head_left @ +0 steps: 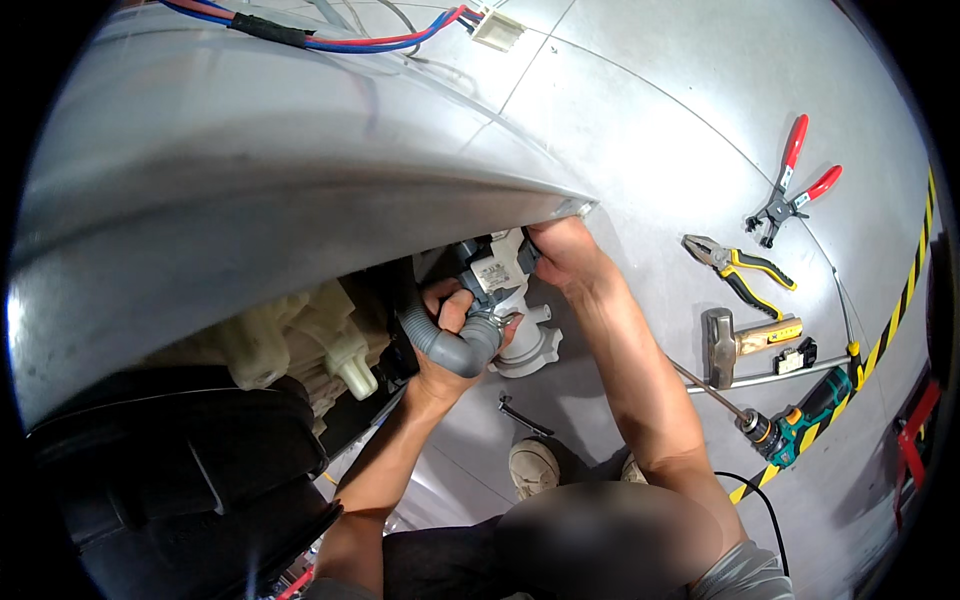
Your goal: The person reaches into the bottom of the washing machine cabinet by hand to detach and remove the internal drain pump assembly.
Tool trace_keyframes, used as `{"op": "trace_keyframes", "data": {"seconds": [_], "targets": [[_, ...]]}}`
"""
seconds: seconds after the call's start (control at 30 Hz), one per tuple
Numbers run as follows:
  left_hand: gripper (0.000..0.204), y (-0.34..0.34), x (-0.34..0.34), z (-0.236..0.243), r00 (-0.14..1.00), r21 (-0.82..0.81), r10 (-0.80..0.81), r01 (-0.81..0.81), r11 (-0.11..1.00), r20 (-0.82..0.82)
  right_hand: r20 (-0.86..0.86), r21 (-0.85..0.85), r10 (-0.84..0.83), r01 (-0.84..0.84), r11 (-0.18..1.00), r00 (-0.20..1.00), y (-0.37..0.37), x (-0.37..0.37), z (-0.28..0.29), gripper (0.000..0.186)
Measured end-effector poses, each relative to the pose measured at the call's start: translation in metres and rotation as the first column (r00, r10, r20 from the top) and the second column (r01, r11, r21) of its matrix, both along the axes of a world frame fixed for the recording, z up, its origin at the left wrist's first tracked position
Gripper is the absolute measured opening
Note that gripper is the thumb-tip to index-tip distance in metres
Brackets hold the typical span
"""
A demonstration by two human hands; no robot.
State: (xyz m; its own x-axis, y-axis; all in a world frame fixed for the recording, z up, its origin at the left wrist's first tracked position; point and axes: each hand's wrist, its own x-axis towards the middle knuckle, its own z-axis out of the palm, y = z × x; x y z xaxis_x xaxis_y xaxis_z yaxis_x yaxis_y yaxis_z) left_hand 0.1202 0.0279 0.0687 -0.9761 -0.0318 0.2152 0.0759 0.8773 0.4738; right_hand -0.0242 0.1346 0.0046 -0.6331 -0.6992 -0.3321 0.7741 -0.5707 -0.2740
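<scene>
Below the edge of a metal cabinet panel [430,215], I hold a pump [525,345] with a white plastic body and a labelled motor part. A bent grey hose [455,352] joins it, with a clamp near its end. My left hand [440,382] reaches up from beneath and is closed around the hose by the joint, its fingertips showing behind and its thumb on the right. Up at the panel's corner, my right hand [562,252] is closed on the dark far side of the pump. Some of its fingers are hidden behind the pump and panel.
Cutter-like pliers with red handles [782,205], combination pliers [735,272], a hammer [735,345] and a teal power drill [800,425] lie right on the floor. Left are cream plastic parts [300,345] and a black drum-like part [170,480]. A wired connector [497,30] hangs at the top.
</scene>
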Motion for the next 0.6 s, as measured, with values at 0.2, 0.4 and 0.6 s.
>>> {"op": "trace_keyframes", "data": {"seconds": [0.2,0.4,0.6], "targets": [[0.057,-0.0016,0.0012,-0.0009,1.0,0.001,0.0,0.0,1.0,0.005,0.024,0.037,0.012,-0.013,0.999,1.0,0.0014,-0.0009,0.0055,0.018],[0.059,-0.0012,0.0018,-0.0012,1.0,-0.018,0.002,-0.002,1.0,0.0,-0.001,0.011,0.002,-0.002,1.0,1.0,0.0012,0.0003,0.0021,0.018],[0.061,0.0002,-0.0007,0.0005,1.0,-0.053,-0.003,0.002,0.999,-0.018,0.013,0.029,0.025,-0.025,0.999,1.0,0.0011,-0.0013,0.0034,0.018]]}}
